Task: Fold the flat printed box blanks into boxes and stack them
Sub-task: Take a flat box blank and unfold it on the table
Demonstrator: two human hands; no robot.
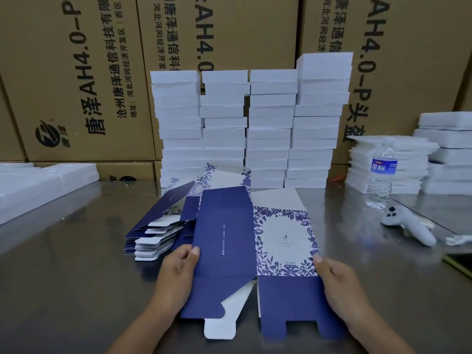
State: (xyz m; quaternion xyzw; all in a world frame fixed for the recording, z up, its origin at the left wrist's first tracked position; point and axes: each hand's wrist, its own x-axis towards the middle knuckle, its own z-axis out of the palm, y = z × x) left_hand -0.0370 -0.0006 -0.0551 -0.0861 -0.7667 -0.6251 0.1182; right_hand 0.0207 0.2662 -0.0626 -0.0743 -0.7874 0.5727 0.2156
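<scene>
Progress: early in this piece. One box blank (224, 251) lies opened out flat on the counter (76, 277), navy panel to the left, floral panel to the right, end flaps toward the person. No crease is raised yet.

Left hand (176, 272) pinches the navy edge and right hand (337, 277) pinches the floral edge. On both, the fingers (182, 252) are curled under the card with the thumb on top.

Pile of flat blanks (158, 236) waits just left of the held one, and more lean behind it. No folded printed box is in view, so most of the work looks undone.

Four white stacks (250, 129) stand behind. Cannot tell whether they are boxes.

Surface: brushed steel, reflective. On the right are a water bottle (381, 175), a grey handheld controller (408, 223) and low white stacks (393, 164). Printed brown cartons (76, 72) wall the back.
</scene>
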